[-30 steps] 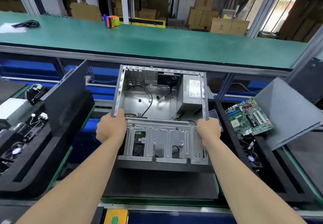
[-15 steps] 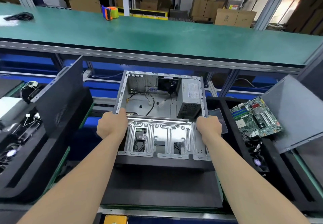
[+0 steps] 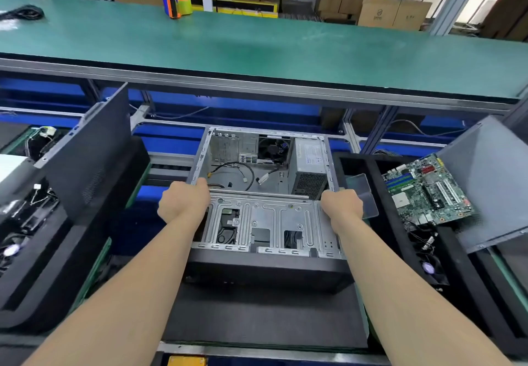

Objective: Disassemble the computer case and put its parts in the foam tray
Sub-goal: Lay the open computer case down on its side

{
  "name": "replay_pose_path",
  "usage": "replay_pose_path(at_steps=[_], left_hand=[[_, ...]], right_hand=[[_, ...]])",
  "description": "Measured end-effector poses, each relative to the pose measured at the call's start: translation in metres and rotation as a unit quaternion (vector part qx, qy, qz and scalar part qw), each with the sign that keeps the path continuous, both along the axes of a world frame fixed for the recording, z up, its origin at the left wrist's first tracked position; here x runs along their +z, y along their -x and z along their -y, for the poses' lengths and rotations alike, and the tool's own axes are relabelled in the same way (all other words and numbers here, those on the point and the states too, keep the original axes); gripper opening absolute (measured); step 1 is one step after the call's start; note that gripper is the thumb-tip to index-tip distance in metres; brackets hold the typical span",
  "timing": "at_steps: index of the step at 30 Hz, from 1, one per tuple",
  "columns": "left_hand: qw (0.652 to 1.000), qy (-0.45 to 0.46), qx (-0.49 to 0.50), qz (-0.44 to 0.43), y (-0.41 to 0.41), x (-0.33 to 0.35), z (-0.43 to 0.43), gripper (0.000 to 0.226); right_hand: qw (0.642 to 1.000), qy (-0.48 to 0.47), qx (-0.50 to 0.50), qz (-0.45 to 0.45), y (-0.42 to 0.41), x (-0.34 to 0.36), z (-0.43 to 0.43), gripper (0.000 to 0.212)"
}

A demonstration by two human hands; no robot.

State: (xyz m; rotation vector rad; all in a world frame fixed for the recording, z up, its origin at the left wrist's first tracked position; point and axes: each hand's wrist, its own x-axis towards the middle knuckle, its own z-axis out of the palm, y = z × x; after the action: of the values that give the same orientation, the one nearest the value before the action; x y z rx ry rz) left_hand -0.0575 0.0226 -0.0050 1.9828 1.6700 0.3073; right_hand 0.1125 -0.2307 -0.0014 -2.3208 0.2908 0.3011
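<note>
The open grey metal computer case [image 3: 265, 223] lies on its side in front of me, black front panel toward me. Inside it sit a power supply [image 3: 310, 165], a rear fan and loose cables. My left hand [image 3: 183, 203] grips the case's left edge and my right hand [image 3: 343, 208] grips its right edge. A black foam tray [image 3: 468, 285] on the right holds a green motherboard [image 3: 425, 188], a small fan and a dark side panel [image 3: 491, 177] leaning on it. Another foam tray [image 3: 57, 265] on the left carries a black side panel [image 3: 91, 151] and fans.
A long green-topped bench [image 3: 257, 46] runs across the back with an orange tape dispenser [image 3: 175, 4] and a black cable. A dark mat [image 3: 265, 317] lies under the case. A clear plastic piece [image 3: 361, 191] rests at the right tray's inner edge.
Both hands have kept their grip on the case's side edges. The case has tilted so its far end points more away and its interior shows deeper.
</note>
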Motion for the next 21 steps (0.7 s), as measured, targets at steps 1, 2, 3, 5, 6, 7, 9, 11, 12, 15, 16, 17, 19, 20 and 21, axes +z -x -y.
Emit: replay_pose_path(at_steps=[1, 2, 3, 5, 6, 7, 9, 11, 12, 15, 16, 17, 19, 20, 21], left_hand=[[1.000, -0.002, 0.000, -0.002, -0.001, -0.001, -0.001, 0.054], [1.000, -0.004, 0.001, -0.004, -0.002, -0.002, -0.001, 0.053], [1.000, -0.006, 0.001, -0.005, -0.002, -0.003, -0.001, 0.052], [1.000, -0.009, 0.000, -0.005, -0.003, -0.005, -0.001, 0.050], [1.000, -0.011, 0.000, -0.005, -0.002, -0.005, -0.001, 0.049], [1.000, -0.013, -0.002, -0.005, -0.002, -0.006, -0.001, 0.049], [1.000, -0.014, -0.008, -0.005, -0.001, -0.006, -0.001, 0.049], [1.000, -0.015, -0.012, -0.002, 0.001, -0.007, 0.000, 0.050], [1.000, -0.015, -0.013, 0.000, 0.003, -0.007, 0.001, 0.050], [1.000, -0.017, -0.008, -0.001, 0.007, -0.006, 0.005, 0.051], [1.000, -0.017, -0.006, -0.002, 0.009, -0.005, 0.006, 0.051], [1.000, -0.018, -0.005, -0.001, 0.010, -0.005, 0.008, 0.051], [1.000, -0.019, -0.006, 0.002, 0.014, -0.004, 0.012, 0.049], [1.000, -0.019, -0.007, 0.001, 0.016, -0.003, 0.014, 0.047], [1.000, -0.020, -0.008, -0.001, 0.019, -0.003, 0.016, 0.046]], right_hand=[[1.000, 0.000, -0.001, -0.001, -0.001, 0.000, 0.000, 0.048], [1.000, 0.002, -0.002, -0.001, -0.001, 0.000, -0.001, 0.049], [1.000, 0.005, -0.002, -0.001, -0.001, -0.001, -0.001, 0.050], [1.000, 0.008, 0.000, -0.003, -0.002, -0.001, -0.001, 0.050], [1.000, 0.009, 0.001, -0.003, -0.002, -0.001, -0.001, 0.050], [1.000, 0.008, 0.002, -0.004, -0.002, -0.001, -0.001, 0.050], [1.000, 0.006, 0.002, -0.005, -0.001, -0.001, -0.001, 0.050], [1.000, 0.008, 0.007, -0.005, 0.000, 0.000, -0.001, 0.049], [1.000, 0.010, 0.010, -0.005, 0.001, 0.000, 0.000, 0.049], [1.000, 0.017, 0.016, -0.002, 0.004, 0.000, 0.002, 0.050], [1.000, 0.018, 0.016, -0.001, 0.006, 0.000, 0.003, 0.050], [1.000, 0.019, 0.017, -0.001, 0.007, 0.000, 0.004, 0.050], [1.000, 0.023, 0.017, -0.003, 0.011, 0.001, 0.007, 0.048], [1.000, 0.025, 0.017, -0.005, 0.012, 0.001, 0.008, 0.047], [0.999, 0.028, 0.017, -0.006, 0.014, 0.001, 0.010, 0.046]])
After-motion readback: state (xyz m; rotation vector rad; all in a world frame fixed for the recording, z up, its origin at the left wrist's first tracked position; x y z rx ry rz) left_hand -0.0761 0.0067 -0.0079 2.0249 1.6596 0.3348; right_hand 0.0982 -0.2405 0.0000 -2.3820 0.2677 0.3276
